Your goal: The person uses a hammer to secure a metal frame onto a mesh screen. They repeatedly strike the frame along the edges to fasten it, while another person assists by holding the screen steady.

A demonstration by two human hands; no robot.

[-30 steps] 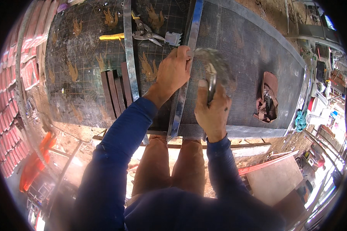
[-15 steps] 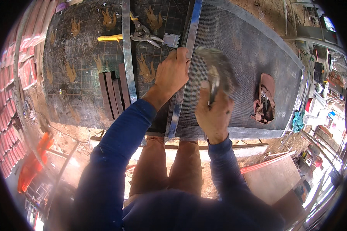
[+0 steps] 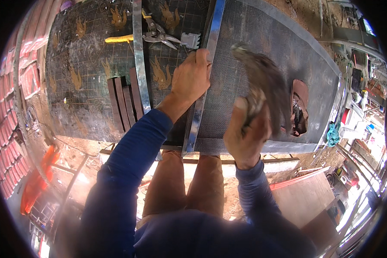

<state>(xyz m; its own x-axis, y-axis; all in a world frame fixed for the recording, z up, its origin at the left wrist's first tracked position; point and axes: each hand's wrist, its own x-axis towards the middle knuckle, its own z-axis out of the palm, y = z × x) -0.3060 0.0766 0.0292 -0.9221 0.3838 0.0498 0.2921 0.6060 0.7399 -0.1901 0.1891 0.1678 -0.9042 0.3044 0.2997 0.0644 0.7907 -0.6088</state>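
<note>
My left hand [image 3: 191, 76] is closed at the edge of a shiny metal strip [image 3: 195, 124], its fingers curled and pressed against it. The strip runs along the left side of a dark wire mesh panel [image 3: 230, 101]. Over the mesh, my right hand [image 3: 250, 134] is wrapped round a hammer [image 3: 264, 71], which is badly smeared by motion. The hammer's outline and head are hard to make out. Just beyond my left hand lie a small grey notched piece [image 3: 190, 41] and open metal snips [image 3: 158, 37] with yellow handles.
A second metal strip [image 3: 139, 60] crosses the dark patterned board [image 3: 90, 56] to the left. Several dark brown bars [image 3: 127, 105] lie beside it. A brown cap [image 3: 299, 107] rests on the panel at the right. Orange cloth [image 3: 38, 180] hangs at the lower left.
My right hand and the hammer have moved a little to the right, away from the strip. My left hand stays in place on the strip. The view has shifted slightly.
</note>
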